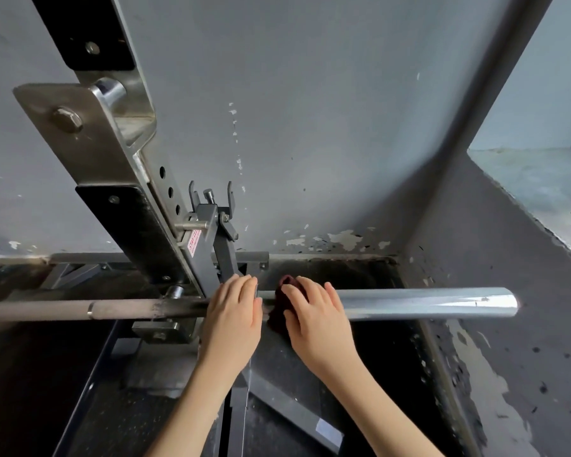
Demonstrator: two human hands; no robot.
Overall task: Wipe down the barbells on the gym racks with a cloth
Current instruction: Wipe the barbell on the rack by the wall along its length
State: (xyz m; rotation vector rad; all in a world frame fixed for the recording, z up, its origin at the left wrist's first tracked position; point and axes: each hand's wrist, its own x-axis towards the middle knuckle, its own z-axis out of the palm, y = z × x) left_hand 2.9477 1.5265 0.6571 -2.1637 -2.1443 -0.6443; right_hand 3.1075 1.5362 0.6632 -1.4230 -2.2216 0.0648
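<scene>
A barbell lies across the view on the rack: its thin dull shaft (pixel 129 310) runs left, its thick shiny sleeve (pixel 426 303) runs right to the bar's end. My left hand (pixel 233 313) wraps over the bar where shaft meets sleeve, beside the rack upright. Just right of it, my right hand (pixel 314 316) grips a dark maroon cloth (pixel 279 306) pressed around the inner end of the sleeve. Most of the cloth is hidden under the fingers.
The steel rack upright (pixel 136 179) with its pin holes and a dark bar catch (pixel 216 225) rises just left of my hands. A grey chipped wall (pixel 310 127) stands close behind. Dark floor and frame bars (pixel 287 413) lie below.
</scene>
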